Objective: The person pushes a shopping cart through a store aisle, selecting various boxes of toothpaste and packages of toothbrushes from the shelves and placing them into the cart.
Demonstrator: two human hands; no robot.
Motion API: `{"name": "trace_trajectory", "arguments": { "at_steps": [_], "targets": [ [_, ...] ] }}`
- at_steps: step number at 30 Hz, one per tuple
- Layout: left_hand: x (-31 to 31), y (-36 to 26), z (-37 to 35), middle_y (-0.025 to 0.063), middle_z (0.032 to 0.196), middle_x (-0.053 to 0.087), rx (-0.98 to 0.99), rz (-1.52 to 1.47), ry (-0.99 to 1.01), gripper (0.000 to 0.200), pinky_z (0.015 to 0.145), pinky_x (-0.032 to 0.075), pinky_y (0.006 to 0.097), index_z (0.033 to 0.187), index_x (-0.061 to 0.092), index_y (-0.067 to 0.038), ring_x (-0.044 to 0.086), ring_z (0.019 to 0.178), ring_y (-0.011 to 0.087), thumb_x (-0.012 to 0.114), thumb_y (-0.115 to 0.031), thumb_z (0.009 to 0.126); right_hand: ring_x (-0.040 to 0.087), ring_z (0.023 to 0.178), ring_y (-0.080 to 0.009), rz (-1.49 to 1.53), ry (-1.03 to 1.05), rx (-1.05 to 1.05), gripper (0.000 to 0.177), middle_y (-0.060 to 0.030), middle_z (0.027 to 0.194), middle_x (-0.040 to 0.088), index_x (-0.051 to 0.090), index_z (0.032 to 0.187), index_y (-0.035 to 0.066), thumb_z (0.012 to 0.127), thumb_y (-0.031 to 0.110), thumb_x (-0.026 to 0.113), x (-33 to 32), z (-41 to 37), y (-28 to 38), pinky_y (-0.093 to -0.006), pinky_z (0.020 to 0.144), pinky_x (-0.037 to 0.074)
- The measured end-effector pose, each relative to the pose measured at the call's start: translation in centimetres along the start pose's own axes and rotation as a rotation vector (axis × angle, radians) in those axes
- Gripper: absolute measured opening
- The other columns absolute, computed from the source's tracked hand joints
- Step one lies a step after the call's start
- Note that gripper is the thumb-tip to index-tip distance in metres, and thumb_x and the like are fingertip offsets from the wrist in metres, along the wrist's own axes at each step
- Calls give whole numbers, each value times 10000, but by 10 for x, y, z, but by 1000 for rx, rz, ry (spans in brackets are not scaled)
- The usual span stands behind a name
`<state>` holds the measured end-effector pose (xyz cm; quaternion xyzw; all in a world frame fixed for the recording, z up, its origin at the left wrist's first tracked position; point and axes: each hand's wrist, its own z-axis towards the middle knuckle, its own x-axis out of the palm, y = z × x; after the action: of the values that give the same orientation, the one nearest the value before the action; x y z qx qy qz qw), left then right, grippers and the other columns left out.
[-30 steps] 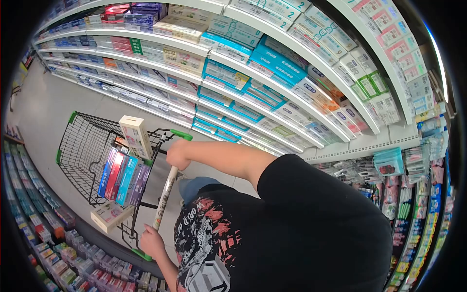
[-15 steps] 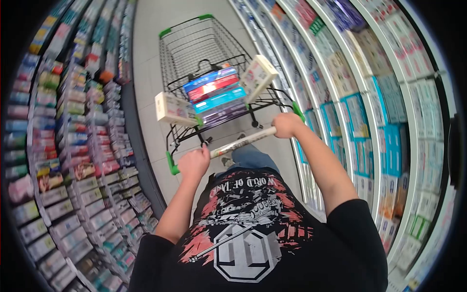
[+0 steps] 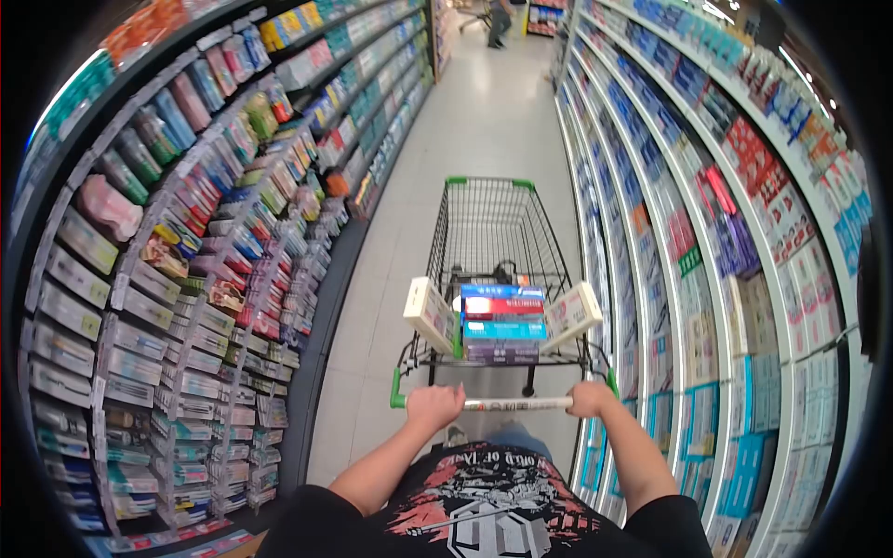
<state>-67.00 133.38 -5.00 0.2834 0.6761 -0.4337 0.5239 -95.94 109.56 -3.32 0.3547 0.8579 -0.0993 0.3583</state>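
A black wire shopping cart (image 3: 502, 228) with green corners stands in front of me. My left hand (image 3: 436, 405) is closed round the left part of its white handle (image 3: 516, 405), and my right hand (image 3: 590, 399) grips the right end. Stacked boxes lie at the near part of the cart: a blue box (image 3: 502, 292), a red box (image 3: 503, 308), a light blue box (image 3: 505, 330) and a purple box (image 3: 501, 352). One cream box (image 3: 432, 313) leans at the left of the stack, another cream box (image 3: 570, 315) at the right.
Tall shelves of packaged goods (image 3: 214, 200) line the left side of the aisle. White shelves (image 3: 693, 209) with boxes run along the right. Grey floor tiles (image 3: 484, 116) stretch ahead. Far up the aisle, a person's legs (image 3: 499, 23) show beside part of another cart.
The view has lifted and turned, so more of the aisle ahead shows. The cart now appears straighter and lower in view. Both hands have kept their hold on the handle.
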Motion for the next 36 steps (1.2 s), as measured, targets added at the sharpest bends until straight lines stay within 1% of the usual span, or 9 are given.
{"name": "trace_trajectory", "arguments": {
  "at_steps": [3, 6, 9, 15, 24, 27, 31, 33, 36],
  "targets": [
    [8, 4, -4, 144, 576, 674, 43, 34, -108, 529, 537, 546, 480, 643, 752, -121, 676, 515, 353, 510, -437, 992, 730, 994, -352, -27, 8, -30, 362, -137, 1054, 772, 795, 1082, 210, 811, 416, 672, -1, 6, 0, -465, 894, 588],
    [15, 10, -9, 98, 497, 622, 170, 89, -422, 424, 491, 503, 429, 548, 663, -171, 623, 435, 290, 618, -339, 934, 734, 971, -352, -32, -2, -73, 377, -137, 1033, 775, 794, 1095, 211, 807, 430, 689, 3, 11, -1, -462, 886, 586],
    [19, 11, -14, 83, 487, 605, 162, 63, -550, 379, 500, 494, 433, 548, 647, -168, 607, 437, 286, 650, -311, 899, 732, 963, -361, -12, -6, -95, 401, -154, 1017, 773, 787, 1113, 186, 811, 433, 695, 5, 14, -2, -465, 885, 583],
    [38, 21, -24, 77, 504, 585, 127, 65, -637, 320, 523, 474, 438, 555, 621, -153, 593, 470, 281, 672, -265, 850, 729, 942, -375, 3, -34, -169, 387, -175, 998, 769, 790, 1093, 162, 821, 421, 692, 20, 24, -2, -485, 868, 575],
    [47, 17, -66, 90, 541, 603, 81, 128, -674, 326, 591, 465, 449, 560, 605, -134, 599, 515, 298, 654, -243, 863, 729, 918, -377, 8, -3, -328, 401, -197, 974, 764, 788, 1074, 113, 815, 411, 722, 44, 19, 0, -483, 848, 570],
    [47, 8, -85, 90, 559, 613, 7, 183, -633, 318, 616, 456, 451, 574, 608, -139, 611, 549, 299, 642, -242, 872, 729, 883, -387, 2, 16, -370, 405, -207, 932, 760, 790, 1036, 85, 810, 415, 729, 54, 13, 1, -490, 833, 569],
    [58, 0, -106, 84, 584, 604, -43, 160, -681, 271, 614, 465, 462, 623, 616, -133, 609, 585, 295, 632, -247, 868, 722, 829, -412, -16, -47, -451, 393, -237, 869, 744, 786, 945, 35, 786, 392, 743, 66, 22, -10, -493, 803, 568],
    [54, -7, -120, 76, 584, 596, -48, 118, -699, 277, 604, 461, 453, 617, 610, -141, 606, 579, 289, 637, -245, 872, 722, 938, -418, -56, 12, -399, 405, -259, 989, 746, 787, 991, 29, 784, 374, 730, 55, 1, 2, -482, 869, 571],
    [57, -6, -137, 67, 578, 586, -134, 145, -649, 297, 609, 455, 446, 618, 609, -143, 602, 583, 283, 632, -248, 895, 719, 945, -422, -46, 27, -416, 416, -270, 987, 742, 784, 1018, 30, 774, 363, 732, 62, -3, 7, -479, 882, 567]
  ]
}}
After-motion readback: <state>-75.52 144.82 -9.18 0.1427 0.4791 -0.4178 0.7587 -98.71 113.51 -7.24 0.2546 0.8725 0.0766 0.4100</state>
